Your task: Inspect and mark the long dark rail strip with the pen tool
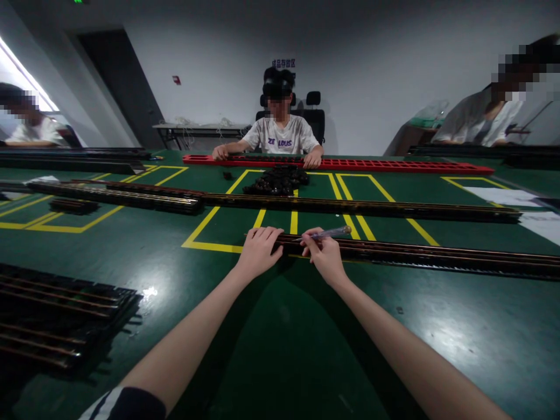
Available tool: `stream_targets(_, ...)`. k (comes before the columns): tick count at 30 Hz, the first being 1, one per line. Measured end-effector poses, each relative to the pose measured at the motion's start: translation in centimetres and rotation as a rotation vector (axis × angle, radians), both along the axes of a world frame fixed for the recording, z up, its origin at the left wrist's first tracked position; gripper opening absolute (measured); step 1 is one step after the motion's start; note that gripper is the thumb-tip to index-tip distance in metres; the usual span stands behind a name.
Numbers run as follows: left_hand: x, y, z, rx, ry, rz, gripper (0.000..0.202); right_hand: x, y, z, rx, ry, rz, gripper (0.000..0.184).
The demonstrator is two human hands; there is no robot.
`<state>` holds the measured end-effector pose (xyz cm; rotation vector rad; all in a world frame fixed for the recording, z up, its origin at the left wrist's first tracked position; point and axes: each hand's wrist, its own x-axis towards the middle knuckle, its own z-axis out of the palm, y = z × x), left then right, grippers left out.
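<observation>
My left hand [259, 251] rests palm down on the left end of a long dark rail with copper strips [437, 256] that runs off to the right across the green table [284, 350]; its fingers curl over the rail's end. My right hand [322, 252] sits just to the right on the same rail, fingers closed round a thin clear-handled screwdriver [329, 234] that points right.
Another long dark rail [350, 206] lies farther back, with a heap of small black parts [277, 179] behind it. A person across the table has hands on a long red rail [394, 165]. Stacked dark rails [56, 321] lie near left. Other people sit at both sides.
</observation>
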<state>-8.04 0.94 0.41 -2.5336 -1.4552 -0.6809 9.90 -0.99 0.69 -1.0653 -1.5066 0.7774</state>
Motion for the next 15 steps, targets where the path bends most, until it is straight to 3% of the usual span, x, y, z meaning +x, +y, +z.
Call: stream_targets(15,0.11,-0.07,-0.13,0.008,-0.016,0.003,0.033,0.07,-0.28,0.12,0.011,-0.011,-0.022,0.041)
